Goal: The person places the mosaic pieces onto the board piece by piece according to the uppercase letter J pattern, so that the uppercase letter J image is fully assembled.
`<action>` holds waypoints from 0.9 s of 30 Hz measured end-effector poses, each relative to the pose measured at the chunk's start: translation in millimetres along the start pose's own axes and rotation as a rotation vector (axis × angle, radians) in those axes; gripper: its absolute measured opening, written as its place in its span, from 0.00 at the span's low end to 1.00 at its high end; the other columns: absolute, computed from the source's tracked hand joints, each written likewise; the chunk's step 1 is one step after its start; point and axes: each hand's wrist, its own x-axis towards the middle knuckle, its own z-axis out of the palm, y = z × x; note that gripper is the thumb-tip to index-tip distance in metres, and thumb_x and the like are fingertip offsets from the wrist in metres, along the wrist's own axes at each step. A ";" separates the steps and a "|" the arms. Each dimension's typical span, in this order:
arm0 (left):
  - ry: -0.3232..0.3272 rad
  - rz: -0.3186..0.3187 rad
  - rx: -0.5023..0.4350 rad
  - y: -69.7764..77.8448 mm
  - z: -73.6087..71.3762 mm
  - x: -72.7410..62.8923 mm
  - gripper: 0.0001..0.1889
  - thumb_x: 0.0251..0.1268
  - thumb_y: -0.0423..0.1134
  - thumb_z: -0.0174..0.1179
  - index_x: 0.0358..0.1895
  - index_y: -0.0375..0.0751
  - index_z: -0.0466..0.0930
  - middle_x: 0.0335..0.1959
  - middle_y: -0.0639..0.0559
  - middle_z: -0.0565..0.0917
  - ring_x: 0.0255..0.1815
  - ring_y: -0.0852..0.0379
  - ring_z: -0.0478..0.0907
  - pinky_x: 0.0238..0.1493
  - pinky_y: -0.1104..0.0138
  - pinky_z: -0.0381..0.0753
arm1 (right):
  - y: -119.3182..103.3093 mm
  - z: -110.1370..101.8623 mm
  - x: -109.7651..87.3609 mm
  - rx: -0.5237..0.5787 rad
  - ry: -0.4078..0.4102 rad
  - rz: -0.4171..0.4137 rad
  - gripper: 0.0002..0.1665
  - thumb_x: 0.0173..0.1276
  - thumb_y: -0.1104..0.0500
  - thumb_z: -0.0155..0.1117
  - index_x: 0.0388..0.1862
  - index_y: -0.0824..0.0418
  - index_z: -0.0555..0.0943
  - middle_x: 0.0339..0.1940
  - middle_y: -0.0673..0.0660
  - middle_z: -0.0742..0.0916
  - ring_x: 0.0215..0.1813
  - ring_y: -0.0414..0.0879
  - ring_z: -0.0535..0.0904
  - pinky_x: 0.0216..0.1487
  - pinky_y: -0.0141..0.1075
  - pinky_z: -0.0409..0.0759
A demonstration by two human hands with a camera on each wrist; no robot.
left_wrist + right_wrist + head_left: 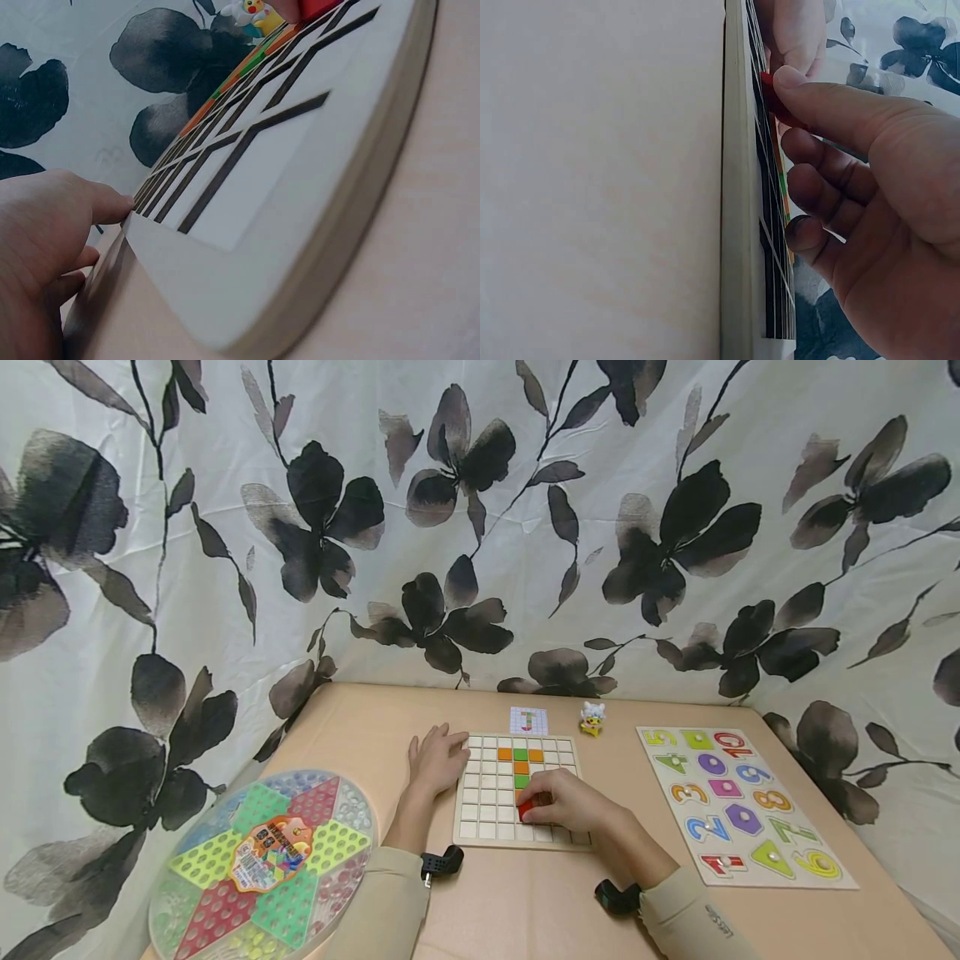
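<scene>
A pale board with a grid of white squares (480, 814) lies on the table in the head view. Orange and green squares form a T-like pattern on it, with a green square (521, 782) in the stem. My right hand (564, 802) pinches a red block (772, 99) between thumb and fingers, low over the pattern's stem. Whether the block touches the board is hard to tell. My left hand (437, 760) rests beside the board's upper left, fingers loosely extended. In the left wrist view, a fingertip (124, 208) touches the board's edge.
Behind the board lie a small patterned card (528, 721) and a little yellow-and-white figurine (592, 718). A number puzzle board (742, 852) occupies the table's right side. On the left sits a round game board (348, 802) with coloured, dimpled triangles. Floral cloth (480, 543) hangs behind.
</scene>
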 end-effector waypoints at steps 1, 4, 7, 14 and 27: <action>0.002 0.000 -0.001 -0.1 0.0 0.2 0.20 0.75 0.45 0.58 0.67 0.50 0.83 0.80 0.38 0.67 0.84 0.37 0.55 0.83 0.36 0.36 | 0.1 0.0 0.1 -0.002 -0.001 0.001 0.12 0.67 0.57 0.76 0.49 0.53 0.90 0.41 0.42 0.88 0.40 0.37 0.77 0.43 0.29 0.78; 0.006 0.003 -0.003 0.1 -0.3 0.3 0.20 0.75 0.44 0.58 0.67 0.49 0.83 0.80 0.38 0.67 0.84 0.36 0.56 0.83 0.36 0.36 | 0.1 -0.1 0.4 -0.011 -0.002 0.002 0.12 0.67 0.57 0.76 0.49 0.53 0.90 0.41 0.41 0.88 0.40 0.37 0.77 0.43 0.30 0.78; 0.006 0.004 -0.010 -0.2 -0.4 0.5 0.20 0.75 0.44 0.59 0.66 0.49 0.83 0.80 0.37 0.67 0.84 0.36 0.55 0.83 0.36 0.36 | -0.3 -0.2 0.3 -0.016 -0.001 0.002 0.12 0.67 0.57 0.76 0.50 0.52 0.90 0.41 0.41 0.88 0.40 0.37 0.77 0.43 0.30 0.78; 0.006 0.001 -0.014 -0.5 -0.8 0.4 0.20 0.75 0.45 0.58 0.66 0.49 0.83 0.80 0.37 0.66 0.84 0.36 0.55 0.83 0.36 0.35 | -2.3 1.1 0.8 -0.018 0.005 0.003 0.12 0.66 0.57 0.77 0.49 0.53 0.90 0.40 0.43 0.88 0.40 0.39 0.77 0.42 0.29 0.79; 0.002 -0.002 -0.002 -0.4 -0.1 -0.7 0.20 0.75 0.45 0.58 0.67 0.51 0.83 0.80 0.39 0.66 0.85 0.37 0.55 0.83 0.37 0.36 | -1.7 5.5 2.4 -0.044 0.015 -0.013 0.10 0.66 0.54 0.78 0.45 0.50 0.90 0.37 0.44 0.85 0.37 0.43 0.77 0.36 0.29 0.75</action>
